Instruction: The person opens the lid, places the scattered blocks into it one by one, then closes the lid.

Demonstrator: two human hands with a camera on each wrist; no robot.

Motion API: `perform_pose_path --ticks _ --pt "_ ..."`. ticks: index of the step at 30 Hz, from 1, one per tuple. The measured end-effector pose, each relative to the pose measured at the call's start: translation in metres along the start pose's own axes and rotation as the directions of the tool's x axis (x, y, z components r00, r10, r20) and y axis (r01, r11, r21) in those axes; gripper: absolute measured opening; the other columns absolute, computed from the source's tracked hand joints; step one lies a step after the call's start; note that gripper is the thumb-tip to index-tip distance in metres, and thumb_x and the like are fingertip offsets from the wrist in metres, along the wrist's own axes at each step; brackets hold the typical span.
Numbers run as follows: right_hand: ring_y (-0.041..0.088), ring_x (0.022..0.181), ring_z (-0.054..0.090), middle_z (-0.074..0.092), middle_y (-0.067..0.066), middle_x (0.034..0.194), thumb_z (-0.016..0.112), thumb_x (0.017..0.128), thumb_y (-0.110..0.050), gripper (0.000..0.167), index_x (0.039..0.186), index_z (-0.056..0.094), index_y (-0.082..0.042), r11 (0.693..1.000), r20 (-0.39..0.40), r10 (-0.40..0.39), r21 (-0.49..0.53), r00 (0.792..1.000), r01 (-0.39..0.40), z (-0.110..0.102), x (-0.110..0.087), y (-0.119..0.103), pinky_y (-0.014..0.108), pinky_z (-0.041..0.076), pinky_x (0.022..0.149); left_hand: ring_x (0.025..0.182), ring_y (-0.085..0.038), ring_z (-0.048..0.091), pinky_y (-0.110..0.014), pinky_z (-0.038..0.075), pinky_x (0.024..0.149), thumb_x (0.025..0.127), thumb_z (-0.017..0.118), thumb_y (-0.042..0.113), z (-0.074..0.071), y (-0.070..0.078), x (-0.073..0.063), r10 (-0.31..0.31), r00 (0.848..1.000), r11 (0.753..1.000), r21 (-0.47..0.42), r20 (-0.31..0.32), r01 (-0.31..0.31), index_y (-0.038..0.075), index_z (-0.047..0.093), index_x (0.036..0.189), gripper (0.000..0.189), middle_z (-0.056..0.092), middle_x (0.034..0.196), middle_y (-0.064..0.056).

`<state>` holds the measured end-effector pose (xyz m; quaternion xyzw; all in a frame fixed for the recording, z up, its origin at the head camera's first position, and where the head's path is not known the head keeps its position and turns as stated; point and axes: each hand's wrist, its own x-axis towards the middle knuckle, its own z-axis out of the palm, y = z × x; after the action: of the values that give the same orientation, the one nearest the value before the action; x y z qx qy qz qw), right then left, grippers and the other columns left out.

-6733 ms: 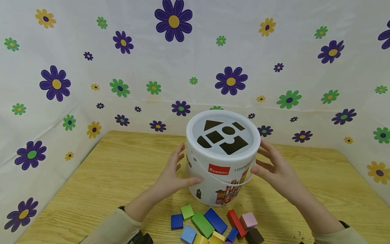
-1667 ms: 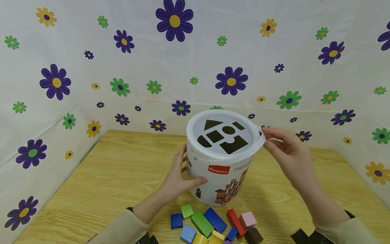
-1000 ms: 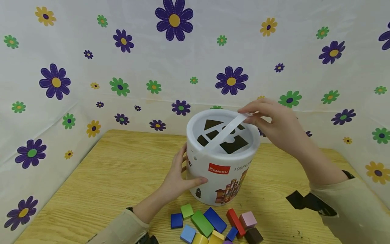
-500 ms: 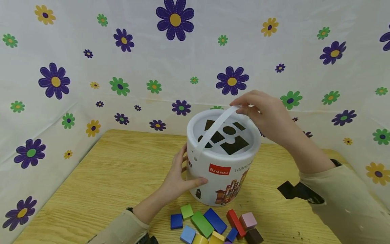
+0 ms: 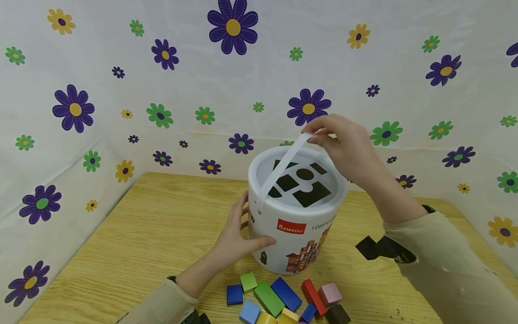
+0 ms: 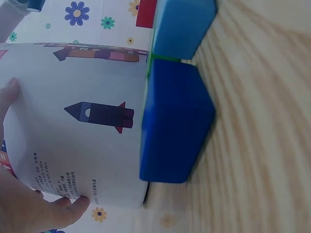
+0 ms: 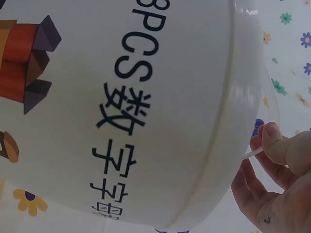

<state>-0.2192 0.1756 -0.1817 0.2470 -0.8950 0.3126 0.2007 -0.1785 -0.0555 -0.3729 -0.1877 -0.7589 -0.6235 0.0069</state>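
A white lidded toy bucket (image 5: pixel 279 249) stands upright on the table in the head view. Shape holes pierce its lid (image 5: pixel 253 173). My left hand (image 5: pixel 228 238) holds the bucket's left side, thumb across the front and fingers reaching round toward the back. Printed rocket artwork shows on the wall in the left wrist view. Above the lid, my right hand (image 5: pixel 350 148) pinches the thin white handle (image 5: pixel 284 163) between thumb and fingers. The handle is tilted up over the lid; its far end is hidden behind my right hand.
Several coloured blocks lie before the bucket, among them a green block (image 5: pixel 269 298), a red block (image 5: pixel 313 297) and a pink block (image 5: pixel 330 293). A dark blue block (image 6: pixel 175 126) looms close in the left wrist view. A flowered sheet (image 5: pixel 182 81) hangs behind the table (image 5: pixel 162 216).
My right hand has taken hold of the handle and swung it from the bucket's front up over the lid, moving up and leftward. My left hand has settled against the side.
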Motion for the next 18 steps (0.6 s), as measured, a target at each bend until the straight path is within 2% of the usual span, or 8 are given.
perform_pose_path --ticks 6,14,18 --pt "0.029 0.101 0.062 0.062 0.011 0.111 0.056 0.093 0.002 0.018 0.109 0.064 -0.003 1.000 -0.017 -0.013 0.024 1.000 0.013 0.003 0.010 -0.008 0.049 0.050 0.090 0.136 -0.026 0.024 -0.055 0.030 0.106 0.074 0.084 0.025 -0.010 0.001 0.004 0.061 0.998 0.998 -0.019 -0.017 -0.062 0.038 0.013 0.151 0.105 0.015 0.154 0.007" --pt "0.021 0.100 0.063 0.063 0.007 0.106 0.056 0.094 -0.001 0.017 0.108 0.065 -0.005 0.997 -0.017 -0.045 0.064 0.999 0.046 0.017 0.030 -0.029 0.038 0.050 0.087 0.137 -0.026 0.024 -0.055 0.031 0.106 0.073 0.084 0.029 -0.033 0.004 0.001 0.052 0.996 0.999 0.016 -0.077 -0.051 0.037 0.013 0.151 0.105 0.017 0.153 0.007" --pt "0.017 0.102 0.062 0.062 0.005 0.108 0.055 0.095 -0.003 0.017 0.109 0.065 -0.007 0.996 -0.008 -0.050 0.074 0.999 0.050 0.029 0.042 -0.041 0.035 0.049 0.088 0.137 -0.028 0.024 -0.054 0.032 0.106 0.074 0.084 0.028 -0.048 0.003 -0.004 0.042 0.993 0.999 0.038 -0.114 -0.038 0.035 0.011 0.152 0.107 0.017 0.154 0.005"
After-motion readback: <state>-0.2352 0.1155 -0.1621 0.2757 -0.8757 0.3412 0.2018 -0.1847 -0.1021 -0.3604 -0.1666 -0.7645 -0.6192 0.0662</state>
